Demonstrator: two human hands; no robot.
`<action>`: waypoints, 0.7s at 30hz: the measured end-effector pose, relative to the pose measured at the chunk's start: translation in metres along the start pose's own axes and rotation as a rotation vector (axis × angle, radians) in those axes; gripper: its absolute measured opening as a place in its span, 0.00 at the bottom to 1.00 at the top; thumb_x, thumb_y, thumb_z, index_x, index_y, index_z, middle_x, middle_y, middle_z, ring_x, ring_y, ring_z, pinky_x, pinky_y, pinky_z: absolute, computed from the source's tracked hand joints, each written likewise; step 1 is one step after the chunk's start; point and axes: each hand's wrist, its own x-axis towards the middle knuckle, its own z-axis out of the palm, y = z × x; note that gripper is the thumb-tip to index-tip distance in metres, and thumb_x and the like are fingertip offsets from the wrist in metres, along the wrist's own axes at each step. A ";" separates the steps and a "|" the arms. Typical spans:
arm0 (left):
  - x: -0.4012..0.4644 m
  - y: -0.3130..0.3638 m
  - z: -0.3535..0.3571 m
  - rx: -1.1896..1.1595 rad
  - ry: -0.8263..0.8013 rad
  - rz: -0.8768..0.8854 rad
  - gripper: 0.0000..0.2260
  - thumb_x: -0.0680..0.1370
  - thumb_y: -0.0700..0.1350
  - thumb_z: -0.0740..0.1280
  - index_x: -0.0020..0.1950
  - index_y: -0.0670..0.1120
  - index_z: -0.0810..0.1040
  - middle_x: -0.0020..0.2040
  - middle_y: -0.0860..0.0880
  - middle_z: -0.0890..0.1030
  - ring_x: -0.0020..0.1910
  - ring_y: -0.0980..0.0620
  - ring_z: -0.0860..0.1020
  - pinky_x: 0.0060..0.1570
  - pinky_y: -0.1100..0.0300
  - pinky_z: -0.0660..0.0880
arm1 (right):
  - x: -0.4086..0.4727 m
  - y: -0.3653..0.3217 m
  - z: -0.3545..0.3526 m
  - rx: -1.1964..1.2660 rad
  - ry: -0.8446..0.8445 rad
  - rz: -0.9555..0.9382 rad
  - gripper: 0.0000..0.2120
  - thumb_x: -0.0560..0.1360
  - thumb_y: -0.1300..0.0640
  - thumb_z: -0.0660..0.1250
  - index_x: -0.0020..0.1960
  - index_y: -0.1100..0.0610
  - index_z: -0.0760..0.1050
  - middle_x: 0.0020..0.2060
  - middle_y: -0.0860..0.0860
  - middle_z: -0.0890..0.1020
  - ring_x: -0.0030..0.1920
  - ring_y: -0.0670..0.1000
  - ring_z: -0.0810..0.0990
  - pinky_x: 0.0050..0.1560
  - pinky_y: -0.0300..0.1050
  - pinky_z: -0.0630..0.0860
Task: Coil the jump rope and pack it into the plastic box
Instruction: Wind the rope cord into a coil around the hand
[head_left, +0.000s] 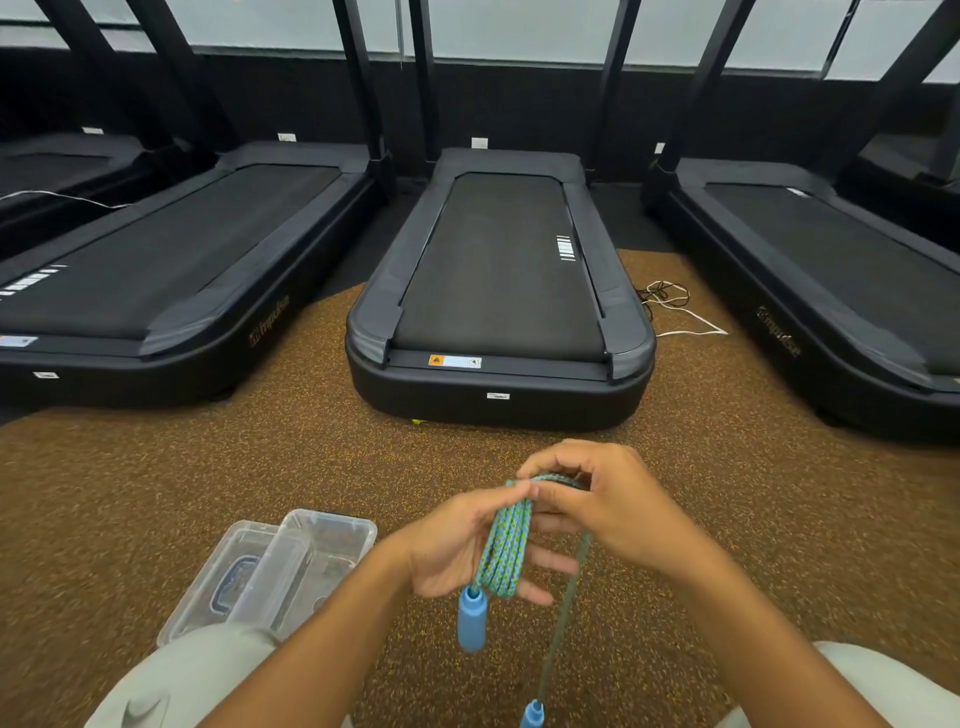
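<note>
A blue-and-green braided jump rope is wound in several loops around my left hand, which is held palm up over the floor. One blue handle dangles below that hand. My right hand pinches the rope at the top of the coil. A loose strand runs down from it to the second blue handle at the bottom edge. The clear plastic box sits on the floor to the left of my hands, with its clear lid lying partly under it.
Three black treadmills stand side by side ahead on the speckled brown floor. White and black cables lie between the middle and right treadmills. My knees in light trousers frame the bottom corners.
</note>
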 end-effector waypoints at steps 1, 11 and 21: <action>-0.001 0.000 0.000 0.015 -0.003 -0.006 0.25 0.84 0.55 0.56 0.76 0.41 0.69 0.73 0.39 0.75 0.65 0.36 0.77 0.57 0.40 0.79 | 0.000 0.001 -0.001 0.008 -0.002 0.006 0.06 0.76 0.59 0.76 0.50 0.50 0.87 0.46 0.43 0.87 0.46 0.39 0.86 0.46 0.33 0.80; -0.004 0.005 0.000 0.018 -0.089 -0.073 0.22 0.84 0.51 0.56 0.72 0.38 0.73 0.70 0.39 0.77 0.63 0.38 0.80 0.60 0.39 0.77 | 0.007 0.020 -0.003 0.094 -0.044 0.034 0.07 0.78 0.59 0.74 0.51 0.49 0.88 0.45 0.46 0.90 0.48 0.45 0.88 0.54 0.46 0.83; -0.005 0.007 -0.005 -0.070 -0.173 -0.036 0.25 0.81 0.51 0.57 0.73 0.37 0.72 0.72 0.39 0.75 0.64 0.37 0.78 0.61 0.37 0.75 | 0.007 0.048 0.013 0.138 -0.025 0.123 0.09 0.80 0.61 0.70 0.55 0.52 0.87 0.49 0.49 0.90 0.53 0.52 0.88 0.58 0.52 0.84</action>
